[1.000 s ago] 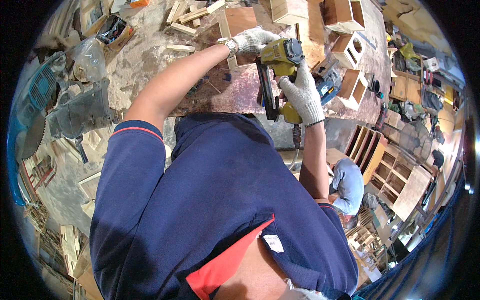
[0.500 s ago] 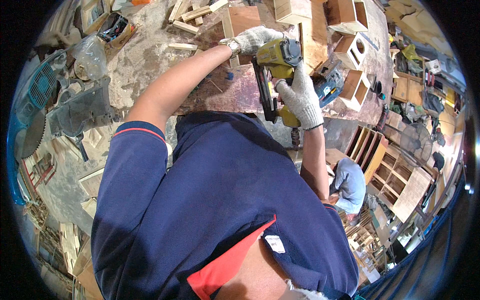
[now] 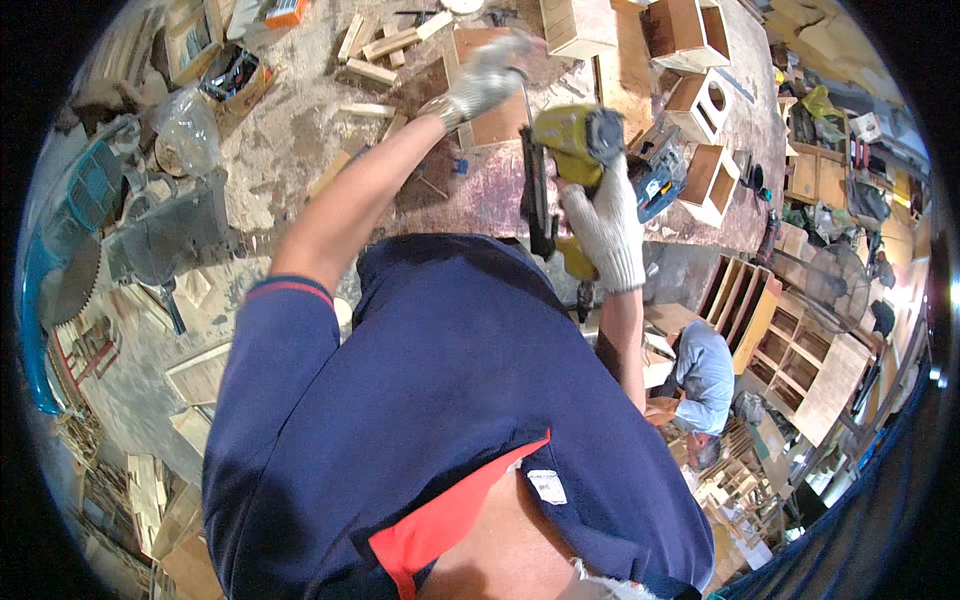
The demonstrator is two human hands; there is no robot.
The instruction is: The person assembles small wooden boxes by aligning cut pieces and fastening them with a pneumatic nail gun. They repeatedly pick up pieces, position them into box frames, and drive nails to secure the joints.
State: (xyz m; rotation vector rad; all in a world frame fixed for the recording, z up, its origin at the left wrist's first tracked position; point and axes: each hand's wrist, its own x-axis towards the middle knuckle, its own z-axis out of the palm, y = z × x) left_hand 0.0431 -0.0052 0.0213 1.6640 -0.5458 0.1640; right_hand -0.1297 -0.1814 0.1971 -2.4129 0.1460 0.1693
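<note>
My right hand (image 3: 612, 225), in a knitted white glove, is wrapped round the grip of a yellow pneumatic nail gun (image 3: 565, 130). The gun's dark magazine points down along its left side, above the bench's near edge. Farther out, my gloved left hand (image 3: 485, 80) reaches over a reddish-brown wooden panel (image 3: 500, 125) with a pale strip along its left edge. Motion smears its fingers, so I cannot tell whether they touch the panel or hold anything. A thin dark line stands between that hand and the gun.
The dusty workbench (image 3: 290, 130) carries loose wood strips (image 3: 392, 44), small wooden boxes (image 3: 700, 105) and a blue power tool (image 3: 658, 185) at right. A saw blade (image 3: 75, 285) stands at far left. Another person (image 3: 703, 375) crouches at lower right near wooden shelving (image 3: 790, 350).
My left hand has moved away from the nail gun, up over the panel. The gun in my right hand has shifted slightly right and toward me.
</note>
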